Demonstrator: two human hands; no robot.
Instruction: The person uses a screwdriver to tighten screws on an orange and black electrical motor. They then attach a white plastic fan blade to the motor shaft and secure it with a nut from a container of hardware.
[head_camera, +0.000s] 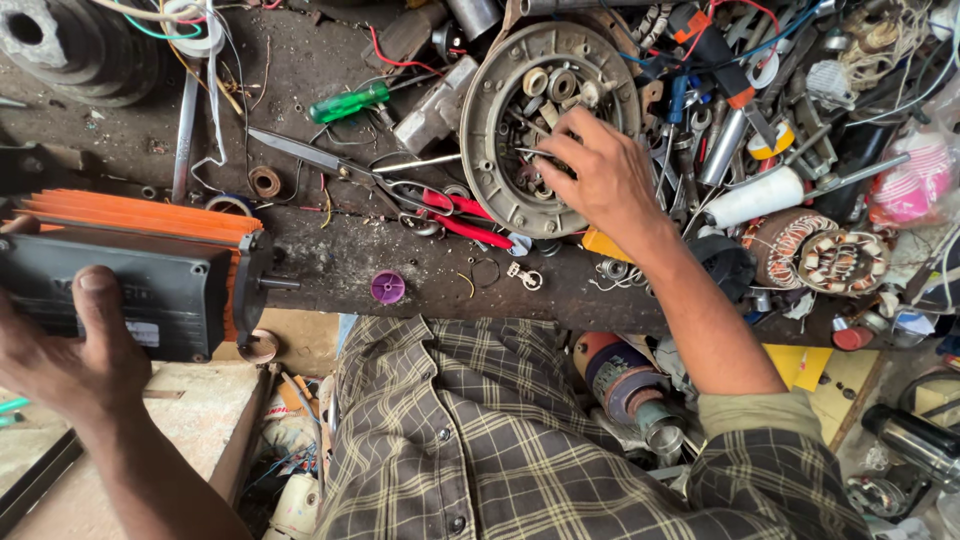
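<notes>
Left hand: the left hand (70, 360) lies flat on the grey casing of the motor (140, 270), thumb stretched up over its face, fingers wrapped round the near edge; it grips the casing loosely, not a closed fist.
Motor: a grey body with orange cooling fins along its far side and a short shaft sticking out to the right, away from the left palm; it rests at the bench edge.
Between the hands: a purple plastic wheel (388, 287) lies on the dark bench (330, 260), just right of the shaft tip; beyond it, scissors with red handles (440, 205) and a green-handled screwdriver (348, 103).
Right hand: the right hand (600, 175) reaches into the round metal housing plate (490, 130), fingers curled downward among small bearings and rings (550, 85) heaped inside; whether the fingertips pinch a part cannot be told.
Right of that hand: a white spool (755, 197) and a copper-wound stator (825, 255) lie close beside the wrist, among loose tools.
</notes>
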